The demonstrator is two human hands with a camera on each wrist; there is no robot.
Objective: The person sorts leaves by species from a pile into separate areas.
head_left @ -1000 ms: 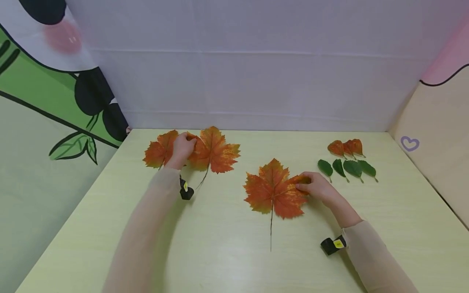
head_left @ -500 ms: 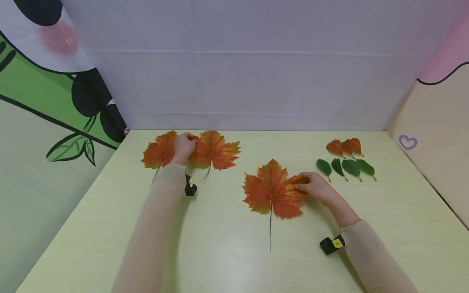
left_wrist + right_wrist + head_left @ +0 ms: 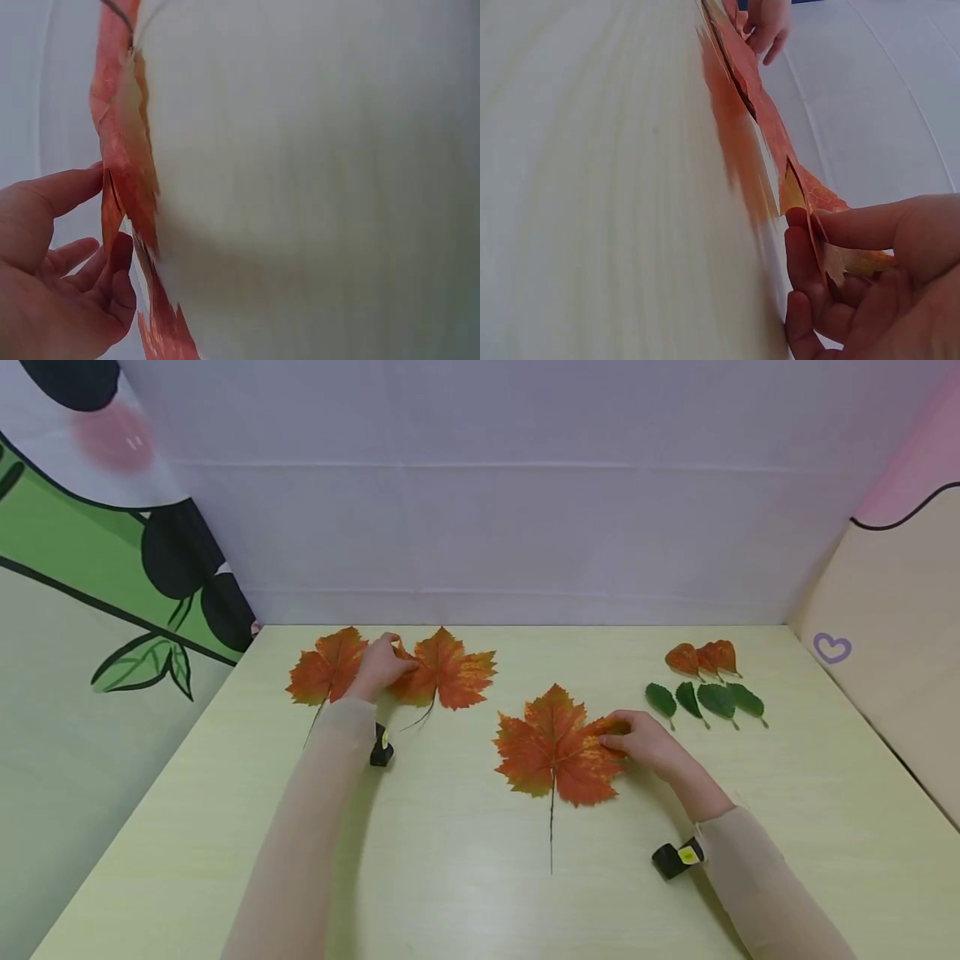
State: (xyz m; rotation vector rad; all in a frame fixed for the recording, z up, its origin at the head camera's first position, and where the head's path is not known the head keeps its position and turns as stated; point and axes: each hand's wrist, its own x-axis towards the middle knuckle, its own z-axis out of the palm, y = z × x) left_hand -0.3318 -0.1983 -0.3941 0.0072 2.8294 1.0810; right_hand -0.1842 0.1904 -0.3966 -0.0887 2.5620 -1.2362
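Note:
In the head view, my left hand (image 3: pixel 381 668) is at the back left of the table, pinching the left lobe of an orange maple leaf (image 3: pixel 453 675). The left wrist view shows the thumb (image 3: pixel 71 187) and fingertips on either side of this leaf's folded edge. Left of that hand lies another orange maple leaf (image 3: pixel 326 668), partly hidden by it. My right hand (image 3: pixel 648 743) pinches the right lobe of a third maple leaf (image 3: pixel 555 747), whose stem points toward me. In the right wrist view, this leaf (image 3: pixel 769 116) is seen edge-on, slightly above the table.
At the back right, several small green leaves (image 3: pixel 717 702) lie in a row. Behind them are 3 small orange leaves (image 3: pixel 682 658). A pale cloth wall (image 3: pixel 510 543) rises along the table's (image 3: pixel 450 860) back edge.
My left hand has turned a little, and the maple leaf it holds has shifted slightly right. The right hand and its leaf have stayed in place. The head view has drifted slightly.

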